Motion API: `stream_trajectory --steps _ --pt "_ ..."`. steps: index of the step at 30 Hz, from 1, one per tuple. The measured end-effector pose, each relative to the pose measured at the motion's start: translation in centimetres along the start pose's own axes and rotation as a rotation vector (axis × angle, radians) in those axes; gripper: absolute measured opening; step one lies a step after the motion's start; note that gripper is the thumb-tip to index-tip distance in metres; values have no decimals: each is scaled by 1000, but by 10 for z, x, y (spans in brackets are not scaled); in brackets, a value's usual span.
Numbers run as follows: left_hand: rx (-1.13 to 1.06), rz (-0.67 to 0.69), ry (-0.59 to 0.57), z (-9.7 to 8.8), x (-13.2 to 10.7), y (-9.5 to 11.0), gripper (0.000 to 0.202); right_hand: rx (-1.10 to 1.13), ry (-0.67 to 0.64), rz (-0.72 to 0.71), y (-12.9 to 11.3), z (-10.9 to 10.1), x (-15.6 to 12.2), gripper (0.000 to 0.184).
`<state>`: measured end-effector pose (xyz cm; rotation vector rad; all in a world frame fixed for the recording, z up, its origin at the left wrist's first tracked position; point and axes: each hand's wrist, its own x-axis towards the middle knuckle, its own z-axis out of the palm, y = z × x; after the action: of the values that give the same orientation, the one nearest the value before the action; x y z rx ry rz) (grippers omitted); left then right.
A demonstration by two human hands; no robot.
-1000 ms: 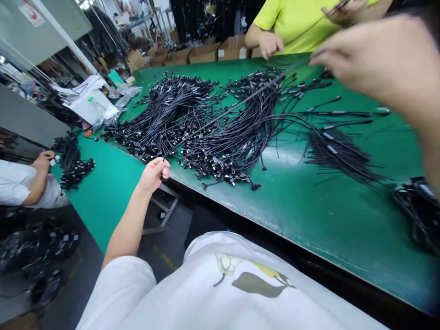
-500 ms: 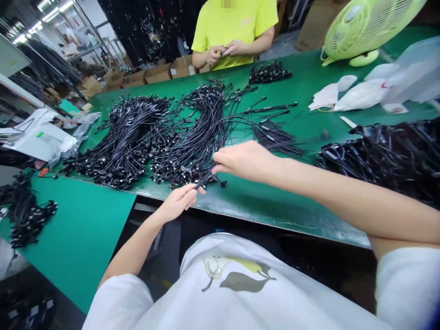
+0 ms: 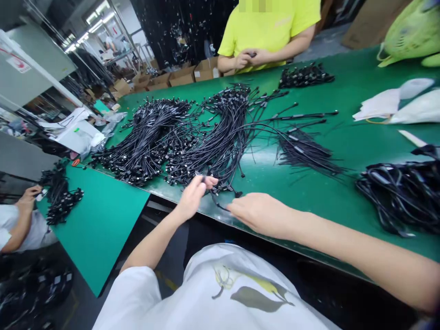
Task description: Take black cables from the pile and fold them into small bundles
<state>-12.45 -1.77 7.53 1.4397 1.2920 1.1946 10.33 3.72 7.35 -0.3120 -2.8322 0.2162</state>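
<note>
A big heap of black cables [image 3: 192,133] with plug ends lies across the green table [image 3: 309,197]. My left hand [image 3: 194,196] is at the heap's near edge, its fingers pinched on a black cable end. My right hand [image 3: 259,211] is just to the right of it at the table's front edge, fingers closed on the other part of the same thin black cable [image 3: 216,201], which hangs between the two hands.
A person in a yellow shirt [image 3: 271,27] works across the table beside a small cable bundle [image 3: 304,75]. A coiled black cable pile [image 3: 402,192] and white bags [image 3: 395,103] lie at right. Another person's hand [image 3: 29,195] is at far left by a second green table [image 3: 99,224].
My right hand has drawn back from the heap toward the table's front edge. My left hand has risen to the heap's edge and pinched a cable end.
</note>
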Motion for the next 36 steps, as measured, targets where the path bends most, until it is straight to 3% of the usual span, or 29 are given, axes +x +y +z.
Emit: stream_trajectory --steps 3,5,7,9,11,14,17,19,22,25,30,34,36 --pt "182 -18 -232 22 -9 -5 30 163 153 68 2 -12 9 24" --pt "78 -76 -292 26 -12 -4 33 366 353 204 11 -12 12 21" --pt "-181 -123 -280 28 -12 -3 35 620 509 321 18 -3 14 36" --pt "-419 -163 -277 31 -10 -3 34 875 520 417 17 13 16 32" --pt "-504 -179 -293 37 -9 -5 34 1075 497 529 12 29 16 30" --pt "-468 -183 -228 46 -11 -15 41 1333 576 665 3 40 16 33" --pt "-344 -148 -60 55 -14 -28 43 1548 695 673 -5 37 17 32" --pt "-211 -115 -31 59 -14 -34 44 1649 794 667 -9 32 21 26" --pt "-56 -112 -76 61 -13 -39 49 1718 831 651 -15 31 28 31" --pt "45 -145 -190 59 -12 -39 53 1674 883 695 -18 39 33 44" --pt "92 -211 -321 62 -14 -44 54 1632 980 742 -23 50 33 52" --pt "-140 -212 -227 79 -23 -53 48 1410 1056 628 -25 47 30 45" --pt "-398 -326 -281 86 -31 -51 53 1458 995 577 -22 42 27 44"
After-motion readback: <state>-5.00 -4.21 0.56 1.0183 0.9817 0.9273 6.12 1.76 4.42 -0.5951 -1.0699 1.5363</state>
